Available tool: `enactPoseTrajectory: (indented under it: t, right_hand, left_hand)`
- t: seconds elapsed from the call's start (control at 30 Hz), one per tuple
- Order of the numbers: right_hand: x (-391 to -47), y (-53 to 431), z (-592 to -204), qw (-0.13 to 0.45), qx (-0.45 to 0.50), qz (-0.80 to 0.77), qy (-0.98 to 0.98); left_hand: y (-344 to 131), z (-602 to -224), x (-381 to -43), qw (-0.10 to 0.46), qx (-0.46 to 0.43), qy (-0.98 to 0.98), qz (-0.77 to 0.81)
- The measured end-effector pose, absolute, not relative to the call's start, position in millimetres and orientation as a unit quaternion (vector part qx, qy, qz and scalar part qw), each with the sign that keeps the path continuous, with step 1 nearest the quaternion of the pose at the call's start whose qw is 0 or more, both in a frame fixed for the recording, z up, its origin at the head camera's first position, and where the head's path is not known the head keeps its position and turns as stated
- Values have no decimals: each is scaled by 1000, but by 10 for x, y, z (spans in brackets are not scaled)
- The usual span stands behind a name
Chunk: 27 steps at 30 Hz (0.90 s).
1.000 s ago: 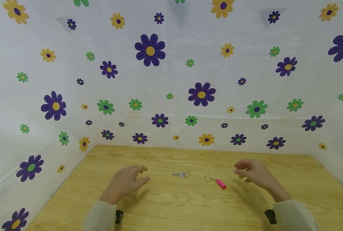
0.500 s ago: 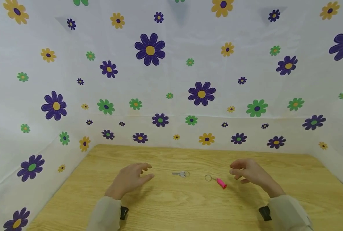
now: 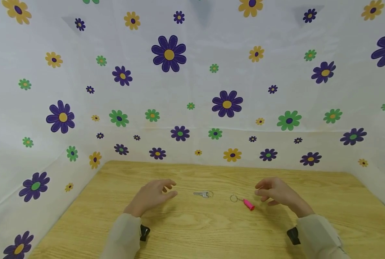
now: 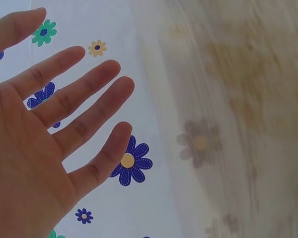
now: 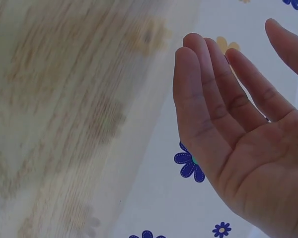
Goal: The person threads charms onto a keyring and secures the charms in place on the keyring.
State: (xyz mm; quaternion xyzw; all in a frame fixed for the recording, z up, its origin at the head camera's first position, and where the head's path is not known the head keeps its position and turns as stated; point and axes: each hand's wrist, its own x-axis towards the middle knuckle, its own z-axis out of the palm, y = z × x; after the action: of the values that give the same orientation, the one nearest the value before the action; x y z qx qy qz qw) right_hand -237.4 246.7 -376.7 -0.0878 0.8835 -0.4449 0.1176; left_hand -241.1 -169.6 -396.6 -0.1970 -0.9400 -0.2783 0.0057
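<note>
A silver key (image 3: 203, 194) with a small ring lies flat on the wooden table, its blade pointing left. To its right lies a pink whistle-like keychain (image 3: 248, 204), joined by a short chain to a metal split ring (image 3: 233, 198). My left hand (image 3: 153, 196) hovers over the table left of the key, fingers relaxed and apart from it; in the left wrist view its palm and spread fingers hold nothing. Just right of the pink keychain hovers my right hand (image 3: 280, 194), fingers loosely bent. The right wrist view shows that palm bare as well.
The wood-grain table (image 3: 192, 233) reaches back to a white cloth wall (image 3: 192, 82) printed with purple, green and yellow flowers. The same cloth encloses the left and right sides. Each sleeve has a black strap piece (image 3: 294, 235) at the wrist.
Both hands have drifted inward, the left one to the right toward the key and the right one to the left toward the pink keychain. Key and keychain lie where they were.
</note>
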Motion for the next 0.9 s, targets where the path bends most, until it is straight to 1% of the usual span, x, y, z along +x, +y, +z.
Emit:
enactPoseTrajectory:
  t: [0.23,0.5,0.9]
  right_hand:
    - [-2403,2412,-3795,125,-76,-440,886]
    - [-2417,2367,-3811,130,-74,-440,885]
    - [-2455,2323,-3850,140,-75,-447,880]
  left_hand:
    - [-1645,-3962,-2456,-8,-210,-932,-297]
    - [-1596,-3986,-2496,-30,-205,-925,-320]
    - [-1517,-4045,-2619,-51,-206,-926,-314]
